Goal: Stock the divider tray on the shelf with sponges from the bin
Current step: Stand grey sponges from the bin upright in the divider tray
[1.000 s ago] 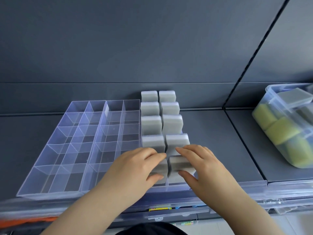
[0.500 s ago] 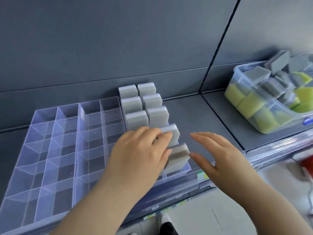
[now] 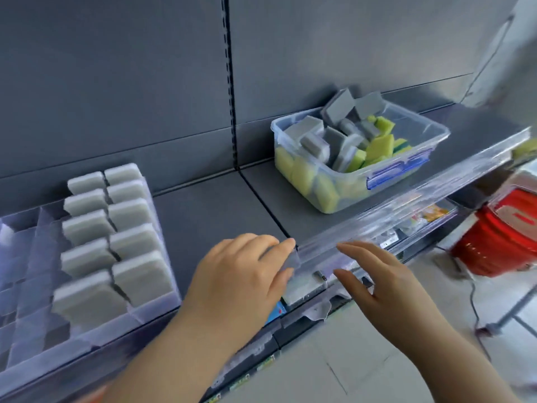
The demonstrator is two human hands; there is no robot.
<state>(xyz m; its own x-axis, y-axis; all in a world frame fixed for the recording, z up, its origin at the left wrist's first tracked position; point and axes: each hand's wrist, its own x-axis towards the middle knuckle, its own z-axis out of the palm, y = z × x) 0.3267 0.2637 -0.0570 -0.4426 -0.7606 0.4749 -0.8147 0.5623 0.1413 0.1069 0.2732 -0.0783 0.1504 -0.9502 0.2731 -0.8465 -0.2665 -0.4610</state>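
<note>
A clear divider tray point(image 3: 157, 308) lies on the dark shelf at the left. Its two rightmost columns hold several grey sponges point(image 3: 136, 239) standing upright; the cells further left are bare. A clear bin point(image 3: 380, 178) with blue latches sits on the shelf to the right, filled with grey sponges point(image 3: 308, 130) and yellow-green ones point(image 3: 380, 144). My left hand point(image 3: 238, 280) hovers over the shelf's front edge, just right of the tray, fingers loosely curled and holding nothing. My right hand point(image 3: 374, 277) is beside it, fingers spread, empty, in front of the shelf rail.
A clear price rail point(image 3: 406, 207) runs along the shelf's front edge. A red basket point(image 3: 499, 242) stands on the floor at the right, below the shelf. A vertical slotted upright point(image 3: 231, 82) splits the back panel between tray and bin.
Both hands have left the front sponges in the tray and moved right, toward the bin. The view has swung right, bringing the whole bin into sight.
</note>
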